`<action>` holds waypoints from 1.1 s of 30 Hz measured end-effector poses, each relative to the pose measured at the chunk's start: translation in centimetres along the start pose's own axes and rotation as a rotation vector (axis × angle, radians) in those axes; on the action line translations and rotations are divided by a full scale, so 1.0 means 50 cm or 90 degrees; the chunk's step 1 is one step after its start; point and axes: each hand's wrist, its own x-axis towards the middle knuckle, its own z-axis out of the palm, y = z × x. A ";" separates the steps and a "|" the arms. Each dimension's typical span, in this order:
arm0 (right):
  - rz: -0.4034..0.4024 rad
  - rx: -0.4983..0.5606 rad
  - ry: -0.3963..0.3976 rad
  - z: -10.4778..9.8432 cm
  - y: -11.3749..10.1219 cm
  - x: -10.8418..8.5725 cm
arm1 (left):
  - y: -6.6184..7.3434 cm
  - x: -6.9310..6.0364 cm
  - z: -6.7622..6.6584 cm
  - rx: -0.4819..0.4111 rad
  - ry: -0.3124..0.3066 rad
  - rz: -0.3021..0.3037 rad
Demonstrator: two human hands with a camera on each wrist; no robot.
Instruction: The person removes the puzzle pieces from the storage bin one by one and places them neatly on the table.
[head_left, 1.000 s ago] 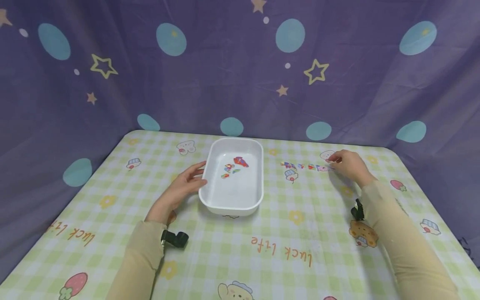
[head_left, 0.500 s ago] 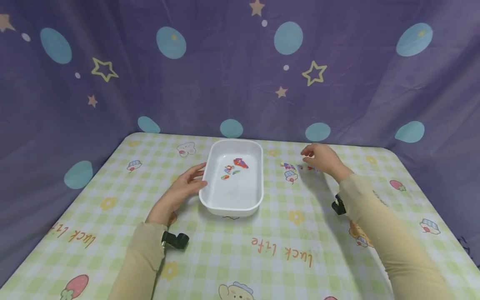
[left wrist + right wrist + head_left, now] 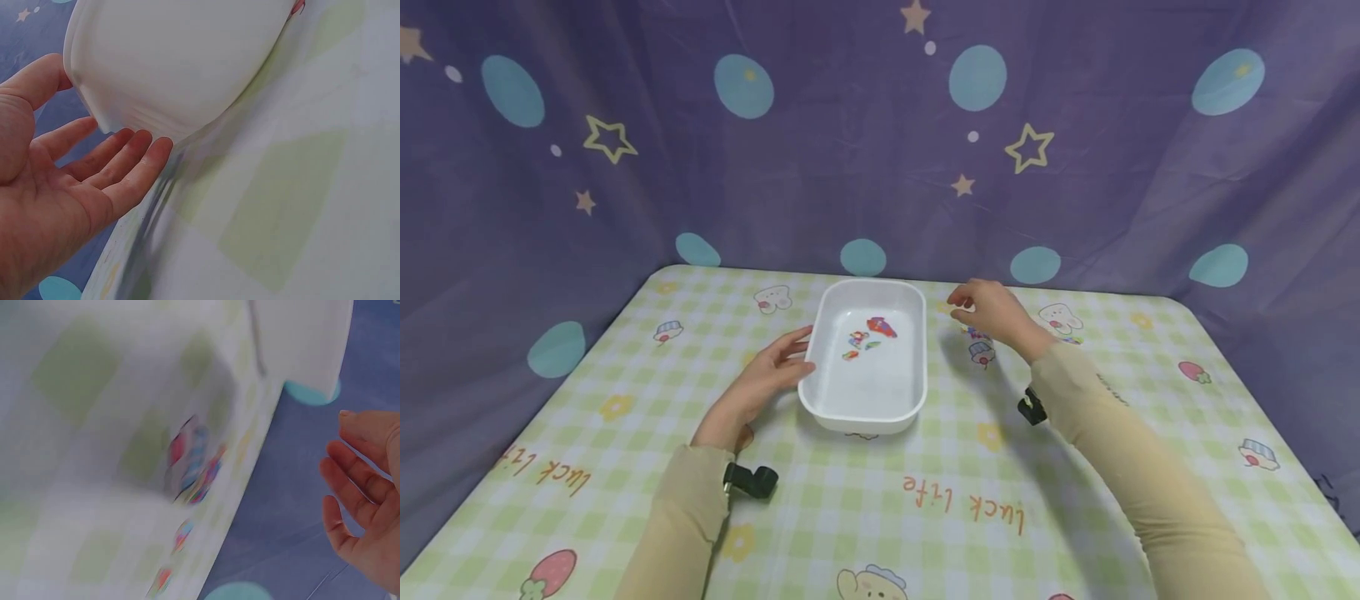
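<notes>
My left hand (image 3: 758,382) holds the left side of a white tray (image 3: 862,423), thumb at the rim and fingers against the outer wall; the left wrist view shows the fingertips touching the tray (image 3: 175,69). Inside lie a red piece (image 3: 882,327) and several smaller colourful pieces (image 3: 858,337). My right hand (image 3: 996,312) hovers right of the tray with fingers loosely bent and apart, and nothing visible between them. Beneath it a colourful piece (image 3: 976,332) lies on the cloth, partly hidden. Small pieces (image 3: 182,536) show in a row in the right wrist view.
Another small piece (image 3: 1071,340) lies to the right, behind my right forearm. A green checked cloth (image 3: 880,508) with printed pictures covers the table. A purple curtain (image 3: 850,167) stands along the back edge and sides.
My right hand has moved left over the row of pieces, from its right end to its left end, nearer the tray. My left hand and the tray have stayed put.
</notes>
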 end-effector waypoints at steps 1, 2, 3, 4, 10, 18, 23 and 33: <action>-0.004 0.007 0.005 0.002 -0.008 0.005 | 0.000 0.000 -0.001 0.000 0.001 0.002; -0.007 0.015 0.008 0.004 -0.017 0.010 | 0.000 0.000 -0.002 -0.001 0.001 0.003; -0.011 0.020 0.011 0.007 -0.024 0.016 | 0.001 -0.001 -0.003 0.000 0.002 0.003; -0.013 0.025 0.013 0.010 -0.032 0.022 | 0.001 -0.001 -0.004 0.000 0.002 0.003; -0.039 0.035 0.006 0.032 -0.073 0.046 | 0.001 0.002 -0.002 -0.002 0.004 0.000; -0.077 0.009 -0.006 0.071 -0.108 0.076 | 0.001 0.000 -0.002 -0.001 0.010 -0.002; -0.104 -0.008 -0.029 0.091 -0.137 0.094 | 0.006 -0.003 -0.006 0.004 0.015 -0.002; -0.138 -0.102 -0.044 0.135 -0.149 0.126 | -0.001 0.001 -0.001 -0.002 0.012 -0.008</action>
